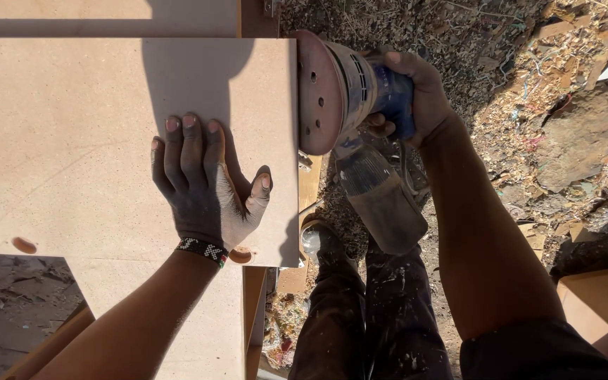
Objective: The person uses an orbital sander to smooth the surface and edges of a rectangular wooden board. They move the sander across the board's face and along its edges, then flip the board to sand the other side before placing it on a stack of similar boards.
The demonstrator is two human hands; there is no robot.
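Pale tan fibreboard panel point(93, 141) is lying flat in strong sun, its right edge running vertically through the middle of the view. The left hand point(205, 186) is pressing down on it, palm flat, fingers spread and not gripping anything, dusted white with sanding powder, sitting close to that right edge; a beaded wristband point(203, 249) is circling the wrist. The right hand point(416, 91) is wrapping around the blue body of an orbital sander point(346, 88), fully clenched on it, and is holding the tool turned sideways so the round holed sanding disc point(316, 91) is meeting the panel's right edge near the top corner. The sander's dust bag point(381, 197) is hanging down below the tool, off the board. Two round recessed holes point(24, 245) are showing near the panel's lower edge. A second board point(100, 17) is lying just beyond the top edge. The ground point(529, 84) is covered in wood scraps and shavings, and the person's dark spattered trousers point(374, 309) and one shoe point(320, 239) are showing below. Risks, as a judgement: the disc is riding on a narrow edge, so a tilt would likely be rounding or gouging the corner; the thumb is resting near the sanded edge, so a slip down the edge could be catching it; the panel could be shifting if the flat hand eases off; loose scraps underfoot are making footing poor.
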